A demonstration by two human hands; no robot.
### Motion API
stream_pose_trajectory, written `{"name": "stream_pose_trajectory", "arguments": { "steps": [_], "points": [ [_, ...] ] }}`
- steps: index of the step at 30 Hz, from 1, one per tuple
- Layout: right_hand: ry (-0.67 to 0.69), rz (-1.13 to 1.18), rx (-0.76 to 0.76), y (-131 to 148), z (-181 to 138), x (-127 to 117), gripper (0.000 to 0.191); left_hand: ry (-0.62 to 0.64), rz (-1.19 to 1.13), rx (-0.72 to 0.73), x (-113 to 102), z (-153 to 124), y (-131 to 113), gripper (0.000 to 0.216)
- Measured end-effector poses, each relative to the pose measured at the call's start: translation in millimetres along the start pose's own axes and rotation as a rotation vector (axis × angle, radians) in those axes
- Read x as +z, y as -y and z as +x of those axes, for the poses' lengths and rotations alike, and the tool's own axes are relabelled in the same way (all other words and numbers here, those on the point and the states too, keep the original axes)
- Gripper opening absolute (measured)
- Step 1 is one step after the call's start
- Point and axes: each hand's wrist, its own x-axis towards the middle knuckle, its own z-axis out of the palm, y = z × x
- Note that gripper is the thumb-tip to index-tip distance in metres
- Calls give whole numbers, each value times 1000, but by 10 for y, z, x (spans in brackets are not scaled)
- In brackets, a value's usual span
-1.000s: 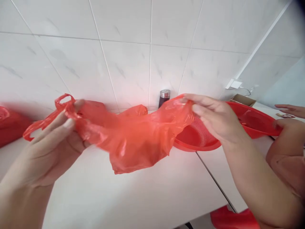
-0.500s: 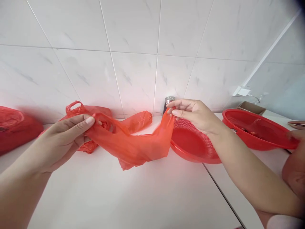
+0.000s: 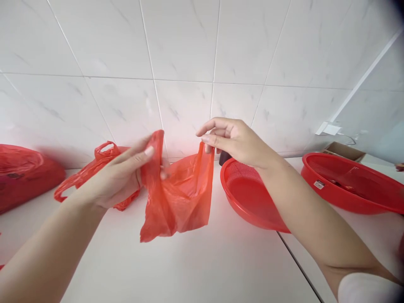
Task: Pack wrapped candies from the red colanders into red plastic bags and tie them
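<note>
A thin red plastic bag [image 3: 183,202] hangs between my two hands above the white table [image 3: 176,273], its mouth partly spread. My left hand [image 3: 126,168] is closed on the bag's left side, thumb outside and some fingers behind the plastic. With thumb and fingers, my right hand [image 3: 230,139] pinches the top of the bag's right handle. Just beyond my right wrist sits a red basket [image 3: 246,202] with perforated sides, partly hidden by my forearm. Behind my left hand lies a crumpled red plastic bag [image 3: 104,155] with looped handles.
A large full red bag [image 3: 28,181] stands at the far left. To the right is a second red basket [image 3: 347,189] with dark items inside, near a cardboard box [image 3: 344,151]. A dark bottle [image 3: 224,158] stands by the tiled wall [image 3: 183,50]. Another person's hand shows at the right edge.
My hands have come closer together, the left moving right and the right moving left. The stretched bag now hangs down with its mouth wider. The other person's arm has mostly left the view.
</note>
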Motion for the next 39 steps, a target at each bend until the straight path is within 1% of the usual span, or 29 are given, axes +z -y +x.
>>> {"name": "stream_pose_trajectory", "arguments": {
  "steps": [2, 3, 5, 7, 8, 10, 12, 14, 16, 17, 18, 20, 21, 22, 24, 25, 26, 27, 29, 31, 33, 35, 36, 37, 39],
  "points": [
    [48, 44, -32, 25, 84, 131, 14, 307, -31, -126, 66, 22, -2, 37],
    [74, 74, -55, 39, 124, 225, 13, 402, 8, -167, 107, 36, 18, 36],
    [142, 140, -105, 63, 188, 445, 12, 449, 186, -189, 198, 59, 84, 33],
    [202, 187, -166, 69, 215, 654, 11, 450, 317, -203, 275, 63, 160, 30],
    [215, 199, -192, 55, 211, 735, 12, 451, 334, -219, 298, 55, 195, 31],
    [168, 188, -203, -25, 164, 828, 17, 428, 282, -264, 302, 28, 259, 35],
    [92, 165, -128, -187, 78, 843, 26, 364, 170, -298, 264, 1, 333, 38],
    [99, 173, -10, -407, -29, 828, 32, 288, 36, -306, 215, -2, 434, 40],
    [149, 238, 100, -616, -142, 822, 27, 252, -58, -300, 181, 25, 556, 42],
    [133, 274, 139, -691, -200, 826, 21, 244, -84, -292, 173, 47, 617, 43],
    [80, 302, 168, -733, -258, 832, 15, 240, -101, -279, 169, 71, 670, 44],
    [-50, 300, 188, -711, -377, 843, 10, 241, -123, -253, 167, 109, 739, 41],
    [-55, 270, 171, -654, -435, 846, 9, 248, -124, -240, 164, 118, 750, 38],
    [-7, 232, 135, -579, -488, 847, 7, 262, -110, -227, 157, 119, 747, 36],
    [146, 155, 33, -432, -559, 847, 5, 318, -20, -187, 134, 100, 709, 33],
    [181, 129, -15, -386, -570, 849, 5, 347, 48, -159, 120, 85, 683, 32],
    [167, 123, -50, -372, -561, 856, 7, 373, 115, -129, 108, 69, 659, 31],
    [111, 138, -62, -393, -535, 870, 10, 395, 170, -105, 98, 54, 639, 28],
    [9, 230, -21, -530, -448, 923, 20, 444, 240, -79, 88, 33, 620, 19],
    [18, 342, 69, -738, -361, 1012, 30, 484, 290, -61, 92, 24, 631, 16],
    [44, 403, 172, -933, -320, 1125, 34, 494, 370, -15, 104, 20, 673, 14],
    [32, 490, 246, -1060, -338, 1244, 32, 451, 489, 60, 128, 14, 745, 18],
    [25, 558, 275, -1093, -364, 1300, 30, 400, 564, 103, 148, 10, 793, 22],
    [26, 640, 301, -1108, -397, 1349, 27, 329, 643, 151, 174, 4, 848, 24],
    [48, 807, 366, -1105, -463, 1426, 24, 144, 784, 270, 243, -14, 969, 28]
  ]
}}
